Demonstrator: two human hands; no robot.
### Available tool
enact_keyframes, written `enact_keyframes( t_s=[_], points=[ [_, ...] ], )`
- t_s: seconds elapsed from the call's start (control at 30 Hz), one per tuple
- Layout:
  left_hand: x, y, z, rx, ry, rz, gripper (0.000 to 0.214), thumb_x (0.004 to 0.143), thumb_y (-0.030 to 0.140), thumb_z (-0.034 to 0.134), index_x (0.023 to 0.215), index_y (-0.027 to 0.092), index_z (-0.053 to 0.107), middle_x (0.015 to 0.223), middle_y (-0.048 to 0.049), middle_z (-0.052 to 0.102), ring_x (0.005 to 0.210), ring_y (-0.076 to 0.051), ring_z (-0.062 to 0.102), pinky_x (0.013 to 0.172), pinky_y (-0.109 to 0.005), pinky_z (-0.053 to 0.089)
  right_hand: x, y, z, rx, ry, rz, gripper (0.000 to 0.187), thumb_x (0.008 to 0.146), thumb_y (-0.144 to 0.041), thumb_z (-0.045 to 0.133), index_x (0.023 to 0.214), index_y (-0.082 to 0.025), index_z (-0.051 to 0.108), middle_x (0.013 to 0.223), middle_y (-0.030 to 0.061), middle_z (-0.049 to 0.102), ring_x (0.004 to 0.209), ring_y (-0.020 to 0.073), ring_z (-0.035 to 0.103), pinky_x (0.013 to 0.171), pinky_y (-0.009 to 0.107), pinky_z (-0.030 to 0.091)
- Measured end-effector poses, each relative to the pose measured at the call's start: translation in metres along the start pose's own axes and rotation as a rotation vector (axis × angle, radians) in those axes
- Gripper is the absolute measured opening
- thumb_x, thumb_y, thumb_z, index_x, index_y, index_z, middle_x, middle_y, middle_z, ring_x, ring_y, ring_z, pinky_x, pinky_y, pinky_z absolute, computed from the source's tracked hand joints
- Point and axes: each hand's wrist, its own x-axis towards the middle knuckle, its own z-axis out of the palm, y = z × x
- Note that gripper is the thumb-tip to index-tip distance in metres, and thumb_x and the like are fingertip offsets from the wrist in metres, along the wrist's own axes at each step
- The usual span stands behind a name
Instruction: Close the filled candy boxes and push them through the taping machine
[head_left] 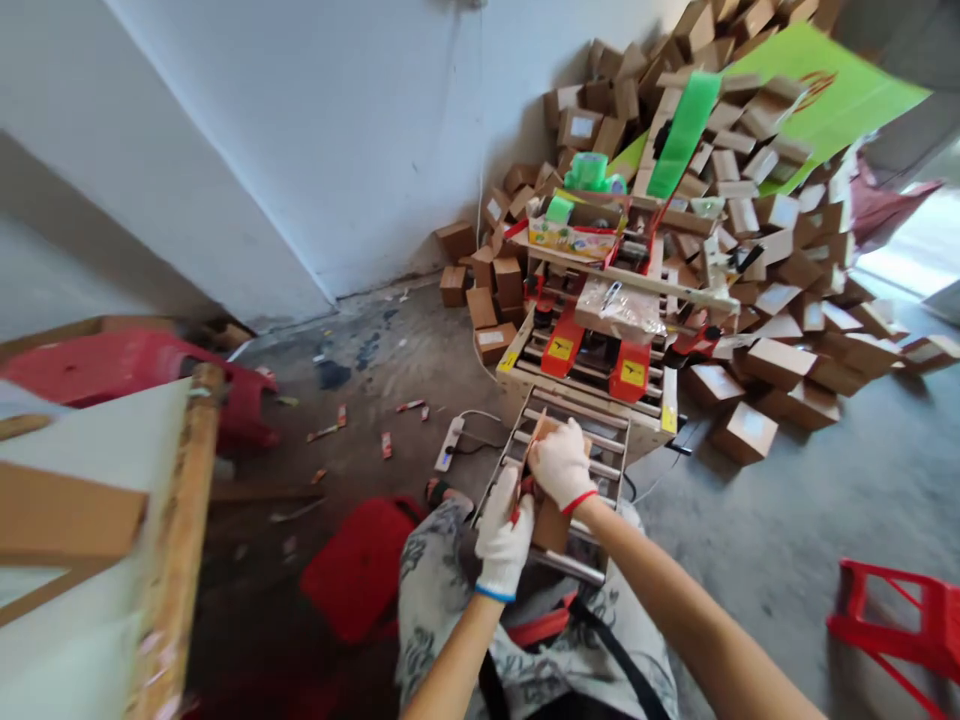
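Note:
A small brown cardboard box rests on the metal rollers in front of my lap, its upper flap standing up. My left hand, in a white knit glove with a blue cuff, is closed along the box's left side. My right hand, in a white glove with a red cuff, has its fingers bent over the box's far end and flap. Between the hands shows something small, red and dark, too blurred to name. The gloves hide much of the box's top.
Beyond the rollers stands a carton-sealing machine with a wrapped package on top and green tape above. Many boxes are heaped behind it. A power strip, red stools and a wood-edged table are nearby.

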Motion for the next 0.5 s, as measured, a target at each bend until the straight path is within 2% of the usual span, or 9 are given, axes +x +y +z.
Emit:
enact_keyframes(
  t_s=[0.07,0.1,0.2,0.27,0.33,0.4,0.5],
  points=[
    [0.006,0.002,-0.007,0.050,0.021,0.141,0.056,0.098,0.019,0.049,0.153,0.024,0.044,0.145,-0.0102,0.061,0.132,-0.021,0.061,0.111,-0.038,0.053,-0.001,0.015,-0.004,0.103,0.074,0.034,0.041,0.093,-0.028,0.046,0.057,-0.018,0.062,0.065,0.0092,0.062,0.077,0.0226,0.057,0.110,0.048,0.032],
    [0.009,0.004,-0.012,0.081,-0.027,0.236,0.055,0.097,0.014,0.048,0.151,0.025,0.047,0.146,-0.0092,0.060,0.134,-0.020,0.059,0.112,-0.038,0.052,-0.001,0.022,-0.005,0.155,0.124,0.068,0.044,0.097,-0.031,0.039,0.064,-0.018,0.064,0.072,0.0099,0.065,0.082,0.0227,0.059,0.110,0.044,0.034],
    [0.015,0.018,-0.029,0.176,-0.346,0.466,0.058,0.091,0.009,0.048,0.146,0.029,0.055,0.152,-0.0051,0.054,0.146,-0.023,0.046,0.119,-0.043,0.043,0.003,0.037,-0.005,0.290,0.299,0.216,0.055,0.104,-0.038,0.019,0.100,-0.014,0.069,0.109,0.0149,0.068,0.109,0.0231,0.058,0.107,0.038,0.041],
    [0.017,0.030,-0.041,0.228,-0.563,0.511,0.060,0.089,0.013,0.053,0.148,0.027,0.053,0.158,-0.0057,0.046,0.152,-0.029,0.034,0.124,-0.052,0.033,0.004,0.040,-0.003,0.361,0.385,0.315,0.062,0.105,-0.040,0.011,0.124,-0.009,0.061,0.128,0.0187,0.062,0.121,0.0233,0.055,0.108,0.038,0.042],
    [0.017,0.040,-0.051,0.226,-0.714,0.461,0.069,0.088,0.024,0.060,0.154,0.021,0.044,0.164,-0.0101,0.036,0.155,-0.034,0.025,0.127,-0.058,0.023,-0.005,0.037,-0.001,0.427,0.416,0.381,0.065,0.104,-0.043,0.009,0.137,-0.005,0.052,0.135,0.0212,0.058,0.125,0.0243,0.055,0.109,0.040,0.043],
    [0.017,0.046,-0.058,0.153,-0.791,0.331,0.075,0.090,0.033,0.059,0.159,0.016,0.035,0.166,-0.0126,0.029,0.156,-0.034,0.021,0.128,-0.057,0.020,-0.031,0.031,0.001,0.461,0.353,0.337,0.066,0.104,-0.048,0.017,0.146,-0.006,0.046,0.145,0.0212,0.053,0.134,0.0268,0.051,0.112,0.044,0.042],
    [0.017,0.047,-0.059,-0.085,-0.795,0.066,0.071,0.095,0.038,0.049,0.160,0.017,0.031,0.168,-0.0100,0.025,0.157,-0.027,0.022,0.130,-0.048,0.018,-0.091,0.018,0.003,0.325,0.133,0.000,0.072,0.100,-0.057,0.036,0.155,-0.011,0.038,0.160,0.0192,0.036,0.151,0.0343,0.028,0.122,0.057,0.025]
  ],
)
